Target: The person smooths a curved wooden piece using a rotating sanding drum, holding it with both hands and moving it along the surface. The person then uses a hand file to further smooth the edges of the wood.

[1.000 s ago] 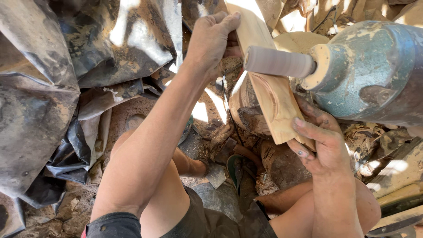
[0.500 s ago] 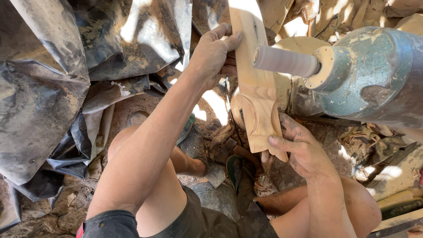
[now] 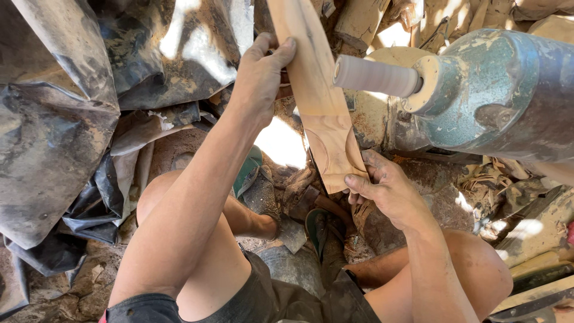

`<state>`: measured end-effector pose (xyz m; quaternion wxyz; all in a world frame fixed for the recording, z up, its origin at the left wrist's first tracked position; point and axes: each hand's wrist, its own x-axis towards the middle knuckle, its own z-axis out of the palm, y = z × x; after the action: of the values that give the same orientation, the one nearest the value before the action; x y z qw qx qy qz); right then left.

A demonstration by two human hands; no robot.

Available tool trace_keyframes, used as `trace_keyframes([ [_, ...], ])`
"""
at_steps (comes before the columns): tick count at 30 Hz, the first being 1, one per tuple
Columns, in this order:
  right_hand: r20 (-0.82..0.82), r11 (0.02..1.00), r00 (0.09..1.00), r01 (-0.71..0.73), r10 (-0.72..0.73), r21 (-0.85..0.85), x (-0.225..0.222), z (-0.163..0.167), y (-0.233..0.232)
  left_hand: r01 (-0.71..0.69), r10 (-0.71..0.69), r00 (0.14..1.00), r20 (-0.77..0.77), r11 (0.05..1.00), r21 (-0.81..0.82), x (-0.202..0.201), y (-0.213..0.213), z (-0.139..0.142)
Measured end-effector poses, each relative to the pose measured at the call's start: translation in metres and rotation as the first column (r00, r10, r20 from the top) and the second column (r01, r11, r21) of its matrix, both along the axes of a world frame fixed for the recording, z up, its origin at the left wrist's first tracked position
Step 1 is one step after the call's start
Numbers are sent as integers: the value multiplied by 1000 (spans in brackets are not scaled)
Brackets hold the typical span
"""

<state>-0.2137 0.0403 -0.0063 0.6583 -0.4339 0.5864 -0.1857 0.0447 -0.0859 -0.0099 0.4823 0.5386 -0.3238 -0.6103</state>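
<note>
I hold a long carved wooden piece (image 3: 317, 96) with both hands. My left hand (image 3: 260, 72) grips its upper part from the left edge. My right hand (image 3: 382, 188) pinches its lower end, where curved shapes are cut into the wood. The plank stands nearly upright, just left of a pale cylindrical sanding drum (image 3: 373, 76). That drum sticks out of a dusty teal motor housing (image 3: 496, 96) at the upper right. Whether the wood touches the drum I cannot tell.
Crumpled black plastic sheeting (image 3: 60, 119) covers the left side. My bare knees and dark shorts (image 3: 281, 293) fill the bottom, with sandalled feet (image 3: 251, 173) on dusty ground. Wood offcuts (image 3: 359, 24) lie at the top, planks (image 3: 538, 275) at the lower right.
The wooden piece has swung from a slant under the drum to nearly upright, left of the drum. My right hand moved left with its lower end; my left hand stayed on top.
</note>
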Motion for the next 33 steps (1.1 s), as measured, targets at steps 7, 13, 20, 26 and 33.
trace_keyframes([
  [7, -498, 908, 849, -337, 178, -250, -15, 75, 9, 285, 539, 331, 775, 726, -626, 19, 72, 53],
  [13, -860, 641, 505, -686, 79, -344, -2, 179, 19, 711, 253, 550, 796, 358, -605, -18, 143, 85],
  [20, -818, 410, 575, -750, 15, -519, 24, 234, 24, 647, -147, 694, 704, 555, -522, 1, 163, 92],
  [26, -416, 912, 906, -106, -76, -396, 19, 200, 59, 582, 342, 561, 754, 485, -653, 31, 157, 75],
  [33, 275, 902, 866, 432, -418, 10, 30, 114, 91, -99, 534, 633, 560, 773, -626, 55, 157, 55],
])
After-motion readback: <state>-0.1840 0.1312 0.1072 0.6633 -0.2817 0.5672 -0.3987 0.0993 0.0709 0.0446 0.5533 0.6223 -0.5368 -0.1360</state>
